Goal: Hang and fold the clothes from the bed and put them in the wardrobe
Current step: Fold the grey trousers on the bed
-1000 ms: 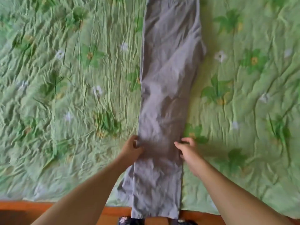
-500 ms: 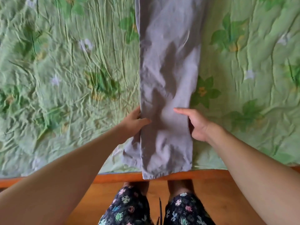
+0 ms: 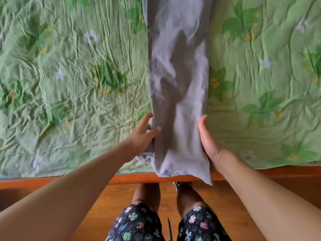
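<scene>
Grey trousers (image 3: 178, 84) lie on the green bedcover (image 3: 69, 84), long axis straight away from me. Hem end is nearest, hanging over the wooden frame (image 3: 52, 181). L hand (image 3: 142, 136) pinches the left edge, thumb on top. R hand (image 3: 206, 136) is flat, fingers straight, touching the right edge.

Bare bedspread (image 3: 69, 87) either side of trousers (image 3: 178, 87)

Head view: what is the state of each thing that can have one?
bedspread, spread out, creased.
gray trousers, stretched long on the bedspread, wrinkled, hem hanging past its near edge.
left hand, pinches the trousers' left edge.
right hand, fingers straight, pressed against the trousers' right edge.
</scene>
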A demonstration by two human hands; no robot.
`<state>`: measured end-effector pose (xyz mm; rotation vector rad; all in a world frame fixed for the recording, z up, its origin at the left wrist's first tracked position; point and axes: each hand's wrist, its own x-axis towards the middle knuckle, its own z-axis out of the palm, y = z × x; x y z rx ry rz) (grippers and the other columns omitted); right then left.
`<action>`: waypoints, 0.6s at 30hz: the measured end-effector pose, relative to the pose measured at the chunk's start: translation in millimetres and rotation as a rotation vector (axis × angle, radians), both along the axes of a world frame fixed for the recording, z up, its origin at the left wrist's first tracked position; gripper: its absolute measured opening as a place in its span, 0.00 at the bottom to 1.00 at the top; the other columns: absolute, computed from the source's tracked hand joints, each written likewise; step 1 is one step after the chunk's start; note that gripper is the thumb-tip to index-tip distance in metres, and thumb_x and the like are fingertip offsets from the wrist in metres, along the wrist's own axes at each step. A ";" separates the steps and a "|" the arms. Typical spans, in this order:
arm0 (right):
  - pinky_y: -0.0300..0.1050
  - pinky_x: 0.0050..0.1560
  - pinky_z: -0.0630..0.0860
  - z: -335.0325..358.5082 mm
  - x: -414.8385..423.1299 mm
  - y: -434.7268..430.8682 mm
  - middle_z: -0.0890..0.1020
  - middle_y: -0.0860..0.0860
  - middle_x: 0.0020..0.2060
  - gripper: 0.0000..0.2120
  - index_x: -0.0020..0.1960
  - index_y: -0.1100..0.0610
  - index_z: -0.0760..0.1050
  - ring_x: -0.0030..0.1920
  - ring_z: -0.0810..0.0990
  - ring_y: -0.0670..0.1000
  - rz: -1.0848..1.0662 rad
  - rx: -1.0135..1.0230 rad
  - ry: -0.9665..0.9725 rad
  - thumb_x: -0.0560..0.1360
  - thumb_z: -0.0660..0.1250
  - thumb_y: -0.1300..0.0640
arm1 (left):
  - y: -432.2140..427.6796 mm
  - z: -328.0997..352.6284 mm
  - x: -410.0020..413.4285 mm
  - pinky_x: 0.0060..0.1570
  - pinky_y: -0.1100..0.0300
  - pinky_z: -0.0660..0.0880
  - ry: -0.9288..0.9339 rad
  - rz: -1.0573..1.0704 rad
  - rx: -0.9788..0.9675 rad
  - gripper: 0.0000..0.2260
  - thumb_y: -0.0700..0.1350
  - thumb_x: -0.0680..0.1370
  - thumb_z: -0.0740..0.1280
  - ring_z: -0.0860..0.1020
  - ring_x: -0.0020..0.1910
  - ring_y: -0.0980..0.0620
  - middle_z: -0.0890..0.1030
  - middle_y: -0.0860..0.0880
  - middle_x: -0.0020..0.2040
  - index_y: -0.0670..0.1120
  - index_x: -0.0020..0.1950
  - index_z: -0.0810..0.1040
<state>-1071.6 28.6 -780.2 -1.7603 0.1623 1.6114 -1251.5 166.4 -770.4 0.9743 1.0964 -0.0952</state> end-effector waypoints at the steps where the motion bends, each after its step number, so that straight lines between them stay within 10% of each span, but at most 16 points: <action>1: 0.42 0.69 0.64 -1.3 -3.0 -2.0 0.69 0.42 0.74 0.39 0.73 0.40 0.68 0.70 0.71 0.45 -0.059 0.019 -0.090 0.69 0.54 0.20 | -5.8 0.3 2.7 0.51 0.38 0.81 0.038 0.012 0.074 0.15 0.41 0.83 0.63 0.83 0.53 0.39 0.81 0.40 0.56 0.58 0.66 0.70; 5: 0.25 0.64 0.53 2.1 -5.6 -22.1 0.60 0.35 0.69 0.39 0.79 0.50 0.61 0.65 0.59 0.27 -0.054 0.169 -0.323 0.76 0.54 0.28 | -26.9 6.8 12.1 0.35 0.46 0.83 0.142 0.113 0.268 0.05 0.43 0.84 0.62 0.85 0.42 0.45 0.83 0.48 0.49 0.51 0.57 0.75; 11: 0.28 0.47 0.69 18.3 26.8 -40.6 0.82 0.41 0.50 0.12 0.55 0.49 0.80 0.45 0.78 0.30 -0.014 0.125 -0.191 0.75 0.73 0.47 | -46.6 25.2 22.0 0.25 0.63 0.70 0.137 0.225 0.413 0.09 0.43 0.81 0.63 0.73 0.27 0.55 0.77 0.53 0.34 0.55 0.45 0.77; 18: 0.53 0.60 0.75 15.8 24.7 -73.1 0.82 0.55 0.58 0.23 0.66 0.61 0.78 0.58 0.80 0.55 0.248 -0.082 0.039 0.77 0.70 0.48 | -75.3 24.6 24.7 0.47 0.53 0.78 0.210 0.063 0.000 0.12 0.55 0.81 0.66 0.81 0.52 0.48 0.82 0.48 0.55 0.57 0.64 0.73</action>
